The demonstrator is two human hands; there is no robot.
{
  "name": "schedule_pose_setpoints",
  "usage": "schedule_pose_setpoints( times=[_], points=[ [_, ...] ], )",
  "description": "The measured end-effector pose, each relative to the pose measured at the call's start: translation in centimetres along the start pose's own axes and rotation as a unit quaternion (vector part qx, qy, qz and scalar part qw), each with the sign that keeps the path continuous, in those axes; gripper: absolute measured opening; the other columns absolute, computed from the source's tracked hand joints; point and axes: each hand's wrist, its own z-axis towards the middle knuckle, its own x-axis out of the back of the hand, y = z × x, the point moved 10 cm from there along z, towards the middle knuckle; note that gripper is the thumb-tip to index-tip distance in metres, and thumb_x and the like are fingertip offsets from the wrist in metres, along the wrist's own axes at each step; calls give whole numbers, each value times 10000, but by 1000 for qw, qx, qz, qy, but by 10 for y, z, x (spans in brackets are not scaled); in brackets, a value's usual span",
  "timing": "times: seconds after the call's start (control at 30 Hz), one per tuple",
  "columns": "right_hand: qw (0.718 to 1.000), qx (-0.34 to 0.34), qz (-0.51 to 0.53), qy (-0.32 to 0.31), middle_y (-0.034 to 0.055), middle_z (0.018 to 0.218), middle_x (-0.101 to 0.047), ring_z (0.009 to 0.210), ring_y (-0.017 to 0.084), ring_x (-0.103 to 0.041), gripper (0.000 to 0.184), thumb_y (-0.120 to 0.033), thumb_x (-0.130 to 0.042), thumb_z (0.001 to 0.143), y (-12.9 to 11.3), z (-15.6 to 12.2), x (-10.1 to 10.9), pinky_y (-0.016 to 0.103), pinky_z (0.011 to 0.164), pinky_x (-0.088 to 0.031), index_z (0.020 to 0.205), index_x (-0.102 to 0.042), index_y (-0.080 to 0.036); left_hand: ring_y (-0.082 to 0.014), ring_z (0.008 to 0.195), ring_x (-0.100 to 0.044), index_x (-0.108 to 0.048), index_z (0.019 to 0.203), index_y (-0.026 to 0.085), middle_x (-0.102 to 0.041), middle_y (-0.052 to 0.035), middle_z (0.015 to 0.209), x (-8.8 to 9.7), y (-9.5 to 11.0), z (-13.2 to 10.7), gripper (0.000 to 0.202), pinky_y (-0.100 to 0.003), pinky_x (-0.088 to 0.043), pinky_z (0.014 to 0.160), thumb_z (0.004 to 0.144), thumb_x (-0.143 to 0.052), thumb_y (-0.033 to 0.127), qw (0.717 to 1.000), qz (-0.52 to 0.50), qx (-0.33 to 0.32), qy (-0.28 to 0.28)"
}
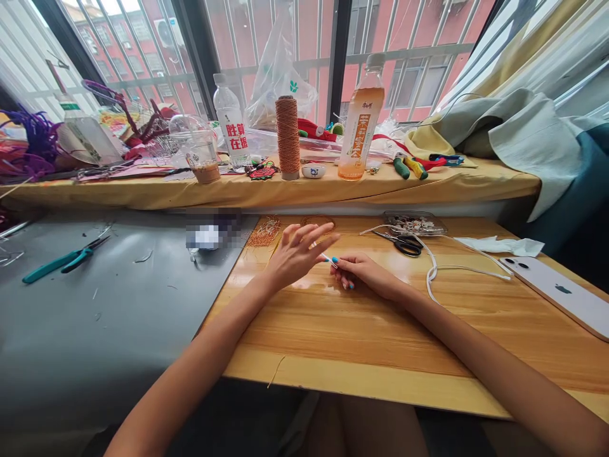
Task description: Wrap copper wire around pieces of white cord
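Note:
My right hand (359,271), with blue nails, is closed in a pinch on a short white cord (329,259). The cord slants from the pinch toward my left hand (295,255), which is just left of it with its fingers stretched out and apart. A small white band shows at the left fingers; whether it is the same cord I cannot tell. Both hands are above the wooden board, and the left palm is hidden.
Right of my hands lie black-handled scissors (406,245), loose white cord (432,270), a tray of small beads (413,223) and a phone (564,289). Orange thread scraps (265,233) lie behind. Teal pliers (66,261) rest left. Bottles and a thread spool (287,136) line the ledge.

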Motion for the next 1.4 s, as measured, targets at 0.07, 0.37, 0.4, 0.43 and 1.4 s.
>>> schedule_pose_setpoints(
  times=[0.07,0.37,0.4,0.43,1.4],
  points=[
    [1000,5,11,-18,-9,568,-524,449,51,-454,331,-441,-482,737,-3,-2,-2,184,430,-324,684,-551,-122,-170,1040,-412,-504,1074,257,-559,-48,1061,-9,9,-2,275,-384,-155,949,815,-418,280,998,8,-51,-41],
    [999,29,33,-7,6,616,-559,469,61,-473,341,-461,-450,756,-6,0,-2,202,475,-376,693,-526,-134,-125,738,-506,-625,875,190,-629,-33,743,-30,-4,-2,232,-259,-333,728,814,-417,273,988,-107,39,-103],
    [999,33,29,-5,6,614,-559,470,63,-475,342,-463,-447,756,-5,0,-1,203,475,-377,698,-525,-135,-121,726,-514,-628,871,185,-633,-34,759,-31,-8,-2,220,-245,-345,703,806,-433,263,984,-132,65,-104],
    [999,36,26,-2,5,611,-558,471,64,-478,342,-464,-446,756,-4,1,0,203,476,-378,702,-524,-136,-114,709,-521,-631,871,179,-636,-33,770,-33,-12,-2,209,-228,-355,675,799,-446,243,977,-160,94,-106],
    [997,22,15,77,5,621,-598,565,104,-573,247,-361,-572,668,0,2,12,250,599,-449,760,-552,-133,-86,661,-552,-648,877,155,-623,-42,764,-36,-20,-8,203,-175,-415,622,761,-481,147,948,-264,174,-40]
  ],
)
